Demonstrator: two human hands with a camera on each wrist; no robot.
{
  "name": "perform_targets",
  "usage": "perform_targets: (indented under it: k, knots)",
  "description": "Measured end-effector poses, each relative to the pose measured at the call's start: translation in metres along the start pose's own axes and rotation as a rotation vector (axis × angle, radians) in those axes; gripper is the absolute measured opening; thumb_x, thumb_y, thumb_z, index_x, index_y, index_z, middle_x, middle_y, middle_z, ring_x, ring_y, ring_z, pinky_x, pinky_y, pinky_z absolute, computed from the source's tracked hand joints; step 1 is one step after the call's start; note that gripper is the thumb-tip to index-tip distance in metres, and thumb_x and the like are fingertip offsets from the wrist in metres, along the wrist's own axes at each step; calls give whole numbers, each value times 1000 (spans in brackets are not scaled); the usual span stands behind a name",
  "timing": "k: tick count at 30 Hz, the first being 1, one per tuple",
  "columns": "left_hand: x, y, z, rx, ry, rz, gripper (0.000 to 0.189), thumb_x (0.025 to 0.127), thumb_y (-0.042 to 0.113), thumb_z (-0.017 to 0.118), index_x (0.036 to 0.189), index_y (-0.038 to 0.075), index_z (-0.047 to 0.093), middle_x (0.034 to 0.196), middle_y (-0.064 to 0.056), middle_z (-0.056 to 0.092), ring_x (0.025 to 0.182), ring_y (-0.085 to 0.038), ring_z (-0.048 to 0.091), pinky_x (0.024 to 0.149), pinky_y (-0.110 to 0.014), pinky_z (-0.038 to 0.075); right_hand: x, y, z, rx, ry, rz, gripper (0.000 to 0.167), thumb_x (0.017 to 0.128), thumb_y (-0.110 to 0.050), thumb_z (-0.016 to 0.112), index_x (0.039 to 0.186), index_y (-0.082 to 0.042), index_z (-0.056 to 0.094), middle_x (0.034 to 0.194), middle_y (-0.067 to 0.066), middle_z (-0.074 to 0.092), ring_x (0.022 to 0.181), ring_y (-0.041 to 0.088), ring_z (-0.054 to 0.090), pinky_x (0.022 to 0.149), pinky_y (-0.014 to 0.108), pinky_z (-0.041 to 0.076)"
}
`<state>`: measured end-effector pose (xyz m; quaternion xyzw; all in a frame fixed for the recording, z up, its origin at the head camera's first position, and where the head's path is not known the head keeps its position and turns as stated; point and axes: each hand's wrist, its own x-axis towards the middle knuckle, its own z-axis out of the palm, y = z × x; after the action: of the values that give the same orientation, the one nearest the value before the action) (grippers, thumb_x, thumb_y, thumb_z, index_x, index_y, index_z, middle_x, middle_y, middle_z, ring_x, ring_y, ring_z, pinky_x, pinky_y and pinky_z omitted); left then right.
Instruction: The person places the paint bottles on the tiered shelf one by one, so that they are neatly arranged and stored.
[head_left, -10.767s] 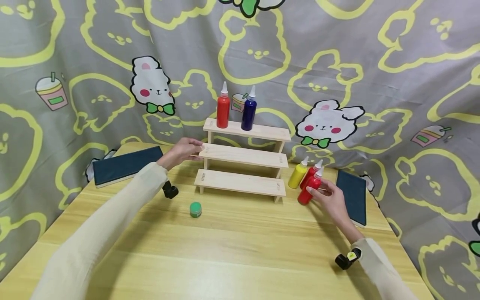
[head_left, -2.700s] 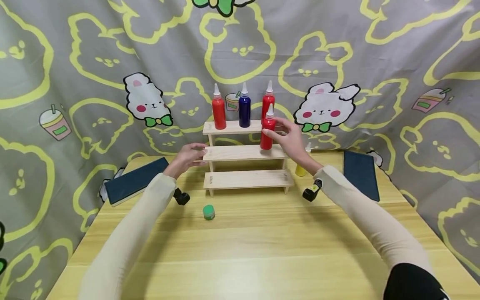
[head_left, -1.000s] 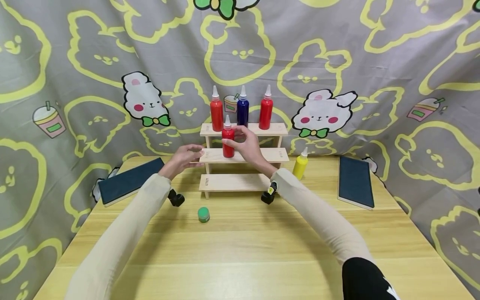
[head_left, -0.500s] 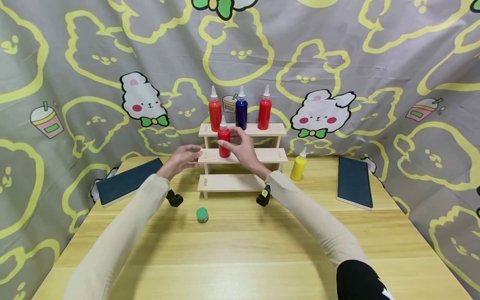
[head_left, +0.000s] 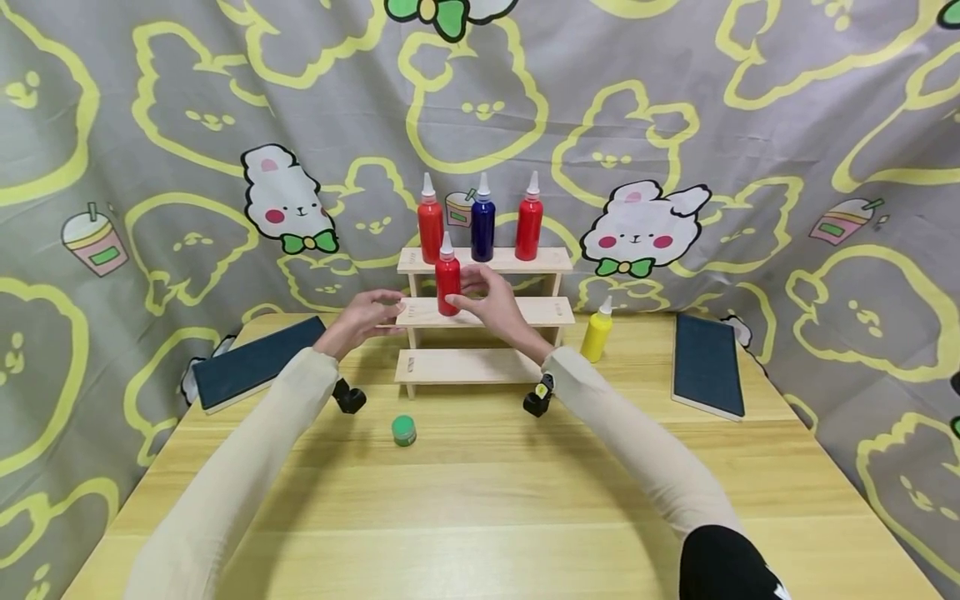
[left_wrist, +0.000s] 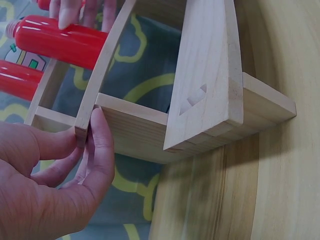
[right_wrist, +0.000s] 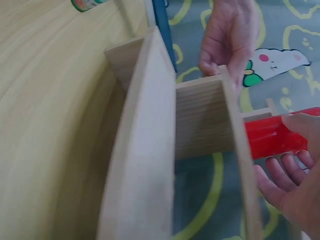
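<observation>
A three-step wooden display stand [head_left: 480, 364] stands on the table. My left hand [head_left: 367, 315] pinches the left end of its middle shelf, thumb and fingers on either side of the board in the left wrist view. A red squeeze bottle [head_left: 448, 285] with a white nozzle stands upright on the left part of that shelf. My right hand [head_left: 492, 302] is beside it; in the right wrist view the thumb touches the red bottle [right_wrist: 272, 134] while the fingers [right_wrist: 285, 172] are loosened away from it.
On the top shelf [head_left: 501, 265] stand an orange-red bottle [head_left: 431, 229], a dark blue bottle [head_left: 483, 230] and a red bottle [head_left: 528, 229]. A yellow bottle [head_left: 597, 335] stands right of the stand. Dark boards [head_left: 258, 362] lie either side. A green-lidded jar [head_left: 403, 431] sits in front.
Two red bottles have gone from the table's right side to the stand, one on top, one on the middle shelf. Over the last half second my right fingers have loosened from the latter.
</observation>
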<state>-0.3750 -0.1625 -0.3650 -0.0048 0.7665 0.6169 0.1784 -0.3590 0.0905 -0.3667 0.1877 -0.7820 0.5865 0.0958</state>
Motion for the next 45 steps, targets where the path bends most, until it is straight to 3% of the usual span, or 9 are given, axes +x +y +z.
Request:
perform_targets:
  k: [7,11,16,24,32,39,42,45]
  knots:
    - [-1,1,1,-13,3,10,49,110,12,54,156,0,42,119,-11,52,92,-17,61,115,-50,51,-2,-14,-29,-22,28,-17,43,93,-4,80,129,7,61,121,24,69,108,37,70,83,29,64]
    - [-1,1,3,-40,9,19,49,109,9,54,155,0,42,122,-12,53,95,-18,61,117,-52,49,-4,-17,-48,-60,49,-14,42,94,-6,79,129,7,62,118,22,69,106,35,71,79,20,60]
    - [0,0,2,-49,14,15,49,109,8,54,155,-1,42,123,-12,50,96,-19,58,116,-50,50,-11,-17,-70,-97,66,-16,41,95,-8,78,128,7,62,119,22,69,104,32,70,79,17,58]
    - [1,0,2,-19,15,0,48,110,12,55,154,1,44,121,-12,53,94,-18,60,118,-51,49,-22,-13,-105,-176,113,-58,32,97,-9,76,123,5,65,116,21,68,105,30,67,93,32,61]
    - [1,0,1,-8,13,-5,48,110,13,55,155,1,44,114,-9,53,91,-17,59,117,-50,49,-37,11,-138,-319,147,-106,21,101,-7,70,118,5,67,114,19,68,102,28,66,92,30,60]
    - [1,0,0,-5,5,-1,48,110,14,55,154,0,44,111,-9,52,88,-17,58,97,-32,63,-47,21,-166,-414,201,-180,20,98,0,71,116,9,67,114,23,67,104,35,64,94,47,59]
    - [2,0,-1,-5,5,-6,49,109,14,56,155,0,43,112,-10,52,89,-17,59,98,-33,63,-53,23,-179,-453,178,-129,25,99,-3,70,120,9,64,120,26,63,110,41,61,100,57,54]
    - [3,0,-1,-5,8,-9,49,109,14,56,155,1,44,113,-10,52,90,-17,59,98,-32,63,-58,24,-193,-492,85,-4,37,102,-10,69,131,10,58,132,30,55,122,46,55,108,63,49]
